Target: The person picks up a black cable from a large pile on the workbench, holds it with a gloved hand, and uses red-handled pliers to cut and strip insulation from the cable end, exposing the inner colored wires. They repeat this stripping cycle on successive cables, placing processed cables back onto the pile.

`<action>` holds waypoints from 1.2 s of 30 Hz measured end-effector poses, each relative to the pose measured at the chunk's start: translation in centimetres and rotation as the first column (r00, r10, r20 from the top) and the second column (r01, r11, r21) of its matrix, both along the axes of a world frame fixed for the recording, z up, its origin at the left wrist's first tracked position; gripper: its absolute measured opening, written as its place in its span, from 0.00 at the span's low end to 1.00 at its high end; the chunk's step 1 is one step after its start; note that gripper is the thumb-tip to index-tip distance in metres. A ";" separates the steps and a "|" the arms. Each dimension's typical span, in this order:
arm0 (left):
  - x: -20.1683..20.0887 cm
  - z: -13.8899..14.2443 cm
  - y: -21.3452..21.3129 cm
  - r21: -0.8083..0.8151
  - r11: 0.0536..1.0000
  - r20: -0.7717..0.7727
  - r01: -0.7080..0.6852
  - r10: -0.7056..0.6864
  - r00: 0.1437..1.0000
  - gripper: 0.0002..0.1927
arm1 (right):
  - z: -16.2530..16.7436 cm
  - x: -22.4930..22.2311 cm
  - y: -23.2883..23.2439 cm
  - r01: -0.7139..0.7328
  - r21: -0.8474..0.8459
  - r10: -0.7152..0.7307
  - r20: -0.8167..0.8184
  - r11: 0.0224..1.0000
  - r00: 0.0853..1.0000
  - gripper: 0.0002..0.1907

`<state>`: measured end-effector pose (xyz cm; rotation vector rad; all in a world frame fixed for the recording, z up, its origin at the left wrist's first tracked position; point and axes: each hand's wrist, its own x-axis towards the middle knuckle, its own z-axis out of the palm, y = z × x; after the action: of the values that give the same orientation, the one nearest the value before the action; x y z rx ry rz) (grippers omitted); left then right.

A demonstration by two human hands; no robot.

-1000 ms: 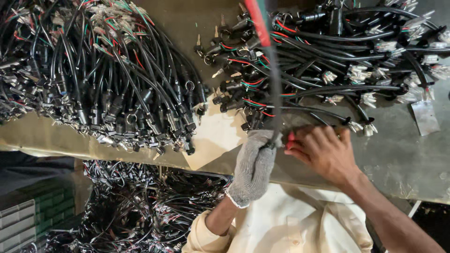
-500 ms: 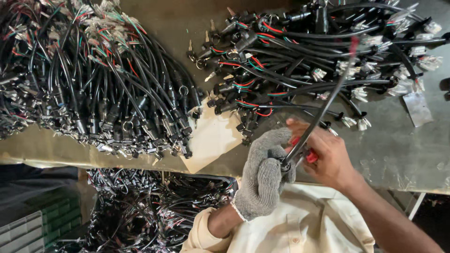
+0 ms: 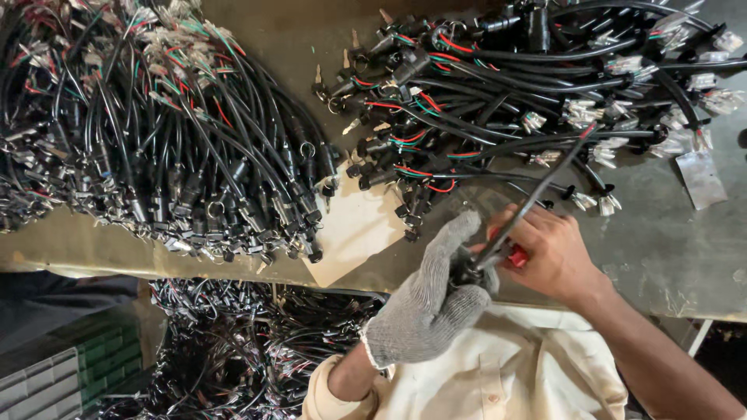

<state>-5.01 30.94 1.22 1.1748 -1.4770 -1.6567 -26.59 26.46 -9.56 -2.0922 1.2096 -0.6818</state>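
Observation:
My left hand [image 3: 432,299], in a grey knitted glove, grips the lower end of a black cable harness [image 3: 537,194] at the near edge of the workbench [image 3: 669,249]. The cable runs up and right from it, ending in a red tip. My bare right hand [image 3: 548,249] is closed on a red-handled tool [image 3: 517,255] pressed against the same cable end, just right of the glove. Both hands touch each other above my cream shirt.
A big pile of black cable harnesses with metal keys [image 3: 163,132] fills the bench's left. A looser pile with white connectors [image 3: 545,85] lies at the back right. A cardboard piece [image 3: 354,229] sits between them. More harnesses [image 3: 233,342] lie below the bench, beside a green crate [image 3: 70,365].
The cable in my hands has swung from upright to leaning right. Both hands have shifted slightly right and down along the bench edge, still gripping.

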 end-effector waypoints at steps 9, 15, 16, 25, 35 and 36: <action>-1.1 -1.8 0.8 -0.349 0.932 0.346 -0.100 0.227 0.910 0.36 | 1.4 0.9 1.1 0.013 0.089 -0.013 0.003 0.996 1.000 0.22; -2.0 -3.1 1.8 -0.579 0.815 0.464 -0.020 0.350 0.814 0.39 | 1.8 0.7 1.7 0.101 0.011 -0.099 -0.124 0.995 0.987 0.19; -2.0 -3.2 1.8 -0.632 0.774 0.489 0.026 0.373 0.788 0.40 | 1.9 0.6 1.9 0.118 0.012 -0.115 -0.133 0.993 0.984 0.18; -2.2 -4.6 1.8 -0.594 0.753 0.757 0.283 0.404 0.514 0.36 | 0.8 1.2 3.6 0.280 0.144 -0.236 -0.262 0.949 0.936 0.15; -2.0 -3.7 0.9 -0.515 0.848 0.658 0.121 0.301 0.690 0.38 | 0.3 1.5 4.1 0.248 0.236 -0.213 -0.166 0.939 0.963 0.19; -1.7 -3.2 1.1 -0.444 0.894 0.597 0.061 0.244 0.764 0.38 | 0.1 1.7 3.7 0.277 0.204 -0.226 -0.238 0.939 0.945 0.18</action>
<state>-6.76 32.01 -2.01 1.5926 -2.0255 -0.7722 -24.93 30.20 -9.50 -1.8630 1.6157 -0.4071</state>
